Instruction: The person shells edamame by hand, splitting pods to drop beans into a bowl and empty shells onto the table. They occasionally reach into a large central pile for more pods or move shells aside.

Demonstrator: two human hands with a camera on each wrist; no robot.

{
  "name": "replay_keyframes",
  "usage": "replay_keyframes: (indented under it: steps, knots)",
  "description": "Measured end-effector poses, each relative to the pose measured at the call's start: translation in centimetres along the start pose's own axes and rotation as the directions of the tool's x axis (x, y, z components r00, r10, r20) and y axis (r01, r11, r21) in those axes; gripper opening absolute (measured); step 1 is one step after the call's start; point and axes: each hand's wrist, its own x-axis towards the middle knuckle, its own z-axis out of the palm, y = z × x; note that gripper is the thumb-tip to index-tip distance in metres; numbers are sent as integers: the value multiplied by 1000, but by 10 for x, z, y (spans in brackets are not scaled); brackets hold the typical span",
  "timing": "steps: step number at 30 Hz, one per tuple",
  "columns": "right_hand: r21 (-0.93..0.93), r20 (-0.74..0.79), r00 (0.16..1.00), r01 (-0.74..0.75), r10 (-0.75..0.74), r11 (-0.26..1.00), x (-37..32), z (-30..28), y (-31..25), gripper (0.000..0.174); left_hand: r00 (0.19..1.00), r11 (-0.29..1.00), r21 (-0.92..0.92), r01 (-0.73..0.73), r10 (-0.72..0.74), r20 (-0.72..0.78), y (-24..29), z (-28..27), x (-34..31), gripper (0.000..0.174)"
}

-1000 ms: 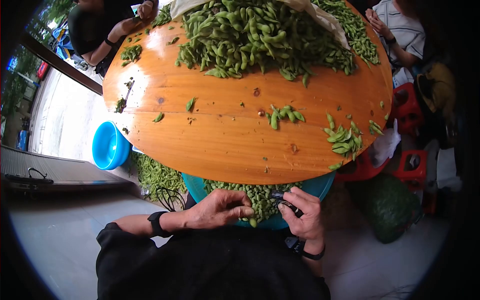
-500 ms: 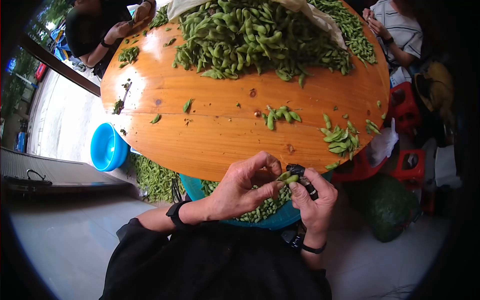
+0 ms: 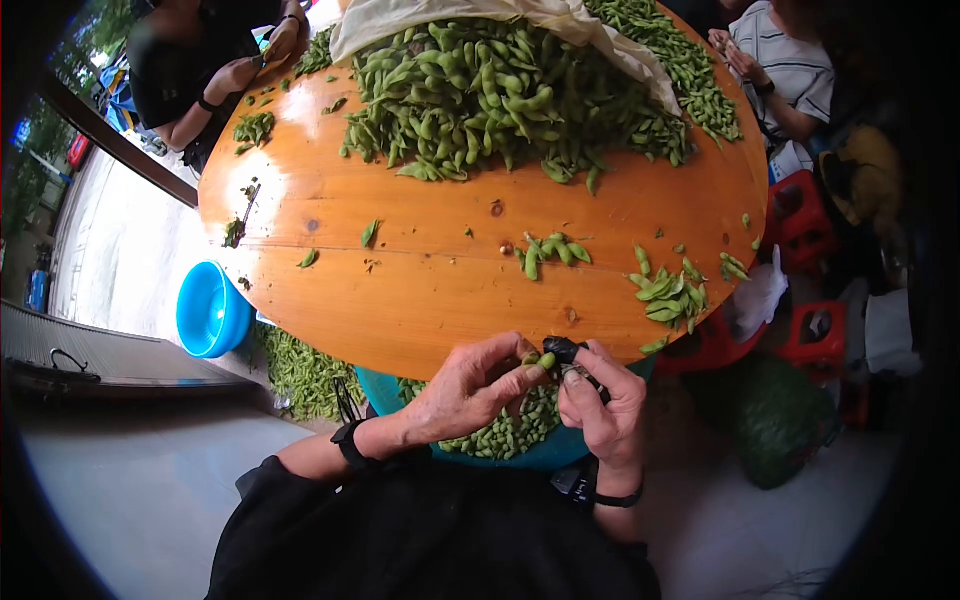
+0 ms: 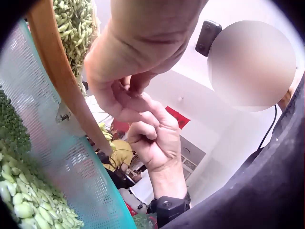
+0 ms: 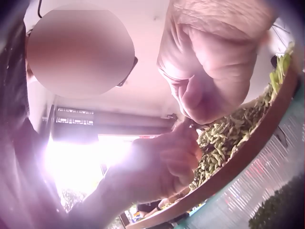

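Edamame pod (image 3: 546, 360) sits pinched in my left hand (image 3: 470, 385), at six o'clock of the wooden table (image 3: 420, 290), above the teal basket (image 3: 545, 460); my right hand (image 3: 600, 410) grips a black tool (image 3: 563, 350) beside it.

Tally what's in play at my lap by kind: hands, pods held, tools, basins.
Hands: 2, the left hand and the right hand
Pods held: 1, a green pod
Tools: 1, a black-handled tool
Basins: 1, the teal basin
Total: 5
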Motion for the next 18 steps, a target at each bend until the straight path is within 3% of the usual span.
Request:
replay_keyframes:
  steps: [2, 4, 7, 8, 10, 12, 14, 15, 16, 17, 18]
  knots:
    - [-32, 5, 1000, 28, -27, 999, -1, 2, 1, 23, 1000, 996, 84, -19, 19, -7, -2, 2, -2, 18]
    - [-8, 21, 1000, 22, -21, 1000, -2, 1, 4, 23, 995, 937, 338, -84, 97, -22, -4, -2, -4, 16]
    - [6, 21, 999, -29, 29, 1000, -1, 1, 2, 22, 976, 865, 470, -176, 215, -30, -4, -2, -4, 16]
    - [29, 28, 998, -48, 47, 998, -1, 1, 3, 22, 975, 864, 471, -179, 219, -30, -4, -1, -4, 16]
    - [69, 30, 997, -69, 67, 995, -2, 4, -2, 21, 927, 783, 553, -286, 373, -48, -6, 1, -3, 17]
    - [109, 31, 996, -90, 87, 990, -2, 4, -2, 20, 924, 771, 563, -297, 382, -36, -7, 1, -3, 17]
    - [9, 30, 1000, 9, -10, 1000, -1, 3, 2, 18, 922, 761, 572, -306, 387, -22, -7, 0, -4, 17]
    - [8, 28, 1000, 10, -10, 1000, -2, 2, 3, 18, 993, 972, 205, -112, 118, -19, -6, -2, -6, 17]
    - [60, 28, 1000, -14, 12, 998, -2, 2, 3, 17, 986, 972, -179, 153, -139, 91, -6, -2, -7, 17]
    - [111, 30, 999, -39, 35, 993, -3, 1, 4, 16, 974, 894, -396, 209, -156, 161, -7, 1, -7, 18]
    - [112, 30, 999, -39, 36, 993, -4, -1, 7, 16, 974, 894, -396, 210, -157, 162, -8, 1, -8, 18]
